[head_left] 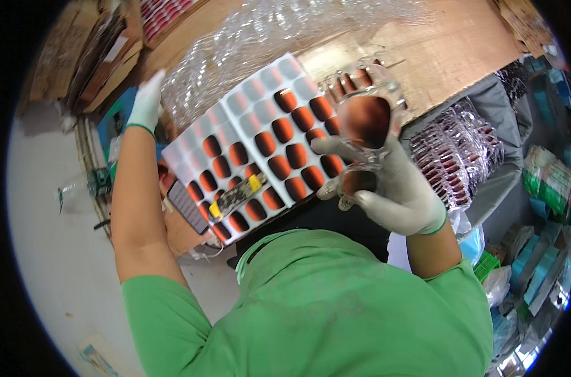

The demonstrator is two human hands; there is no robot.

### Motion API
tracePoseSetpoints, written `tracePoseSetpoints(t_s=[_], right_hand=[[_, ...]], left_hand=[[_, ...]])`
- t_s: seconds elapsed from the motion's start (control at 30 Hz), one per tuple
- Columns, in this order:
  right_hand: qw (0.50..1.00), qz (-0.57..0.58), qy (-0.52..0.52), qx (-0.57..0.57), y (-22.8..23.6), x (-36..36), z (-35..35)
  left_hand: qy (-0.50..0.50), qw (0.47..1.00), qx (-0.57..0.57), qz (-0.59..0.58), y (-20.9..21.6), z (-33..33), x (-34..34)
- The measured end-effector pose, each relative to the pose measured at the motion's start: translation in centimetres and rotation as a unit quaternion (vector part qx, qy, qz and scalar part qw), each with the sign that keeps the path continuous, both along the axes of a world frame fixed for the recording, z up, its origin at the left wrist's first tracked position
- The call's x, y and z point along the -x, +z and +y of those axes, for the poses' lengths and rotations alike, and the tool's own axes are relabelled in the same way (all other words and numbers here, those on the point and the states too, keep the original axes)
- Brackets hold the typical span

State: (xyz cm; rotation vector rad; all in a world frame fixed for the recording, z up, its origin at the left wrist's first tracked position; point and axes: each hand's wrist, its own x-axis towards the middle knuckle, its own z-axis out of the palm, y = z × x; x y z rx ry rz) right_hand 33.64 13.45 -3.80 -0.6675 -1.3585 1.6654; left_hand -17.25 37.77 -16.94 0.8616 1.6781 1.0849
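My right hand (406, 195), in a white glove, is closed around a pair of sunglasses (367, 122) with a clear frame and brown tinted lenses, held above the right edge of a lens tray. The white tray (230, 119) lies in two halves, with rows of orange-to-black lenses (279, 166) over its near part and pale slots at the far end. Across its near left part rests a dark patterned strip (236, 196) with yellow ends. Out at the left, my gloved left hand (147, 103) has its fingers stretched out beside a heap of clear plastic frames (216, 69).
More clear-framed glasses (354, 81) sit on the wooden table (461, 38) behind my right hand. At the right, a grey-lined bin (511, 125) holds a pile of glasses (455, 157) with tinted lenses. Cardboard (91, 56) stands far left. A phone-like dark slab (188, 207) borders the tray.
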Motion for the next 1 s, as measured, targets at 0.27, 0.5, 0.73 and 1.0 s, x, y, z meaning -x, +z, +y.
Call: tracePoseSetpoints(t_s=[0.27, 0.5, 0.73, 1.0], right_hand=[[0.696, -0.689, -0.198, -0.042, -6.3, -13.1, 15.1], [0.701, -0.704, -0.111, 0.009, -10.6, -11.7, 16.4], [0.687, -0.658, -0.27, -0.15, -7.5, -8.1, 13.8], [0.668, -0.72, -0.031, -0.184, -6.5, 10.1, 11.9]], left_hand=[[-0.225, 0.951, 0.075, 0.2, -0.6, -2.4, -1.8], [0.035, 0.994, 0.094, 0.035, 4.4, -3.9, -3.7], [0.057, 0.992, -0.017, 0.114, 11.0, -7.0, -4.3], [-0.081, 0.978, -0.194, 0.011, 10.9, -21.5, -20.6]])
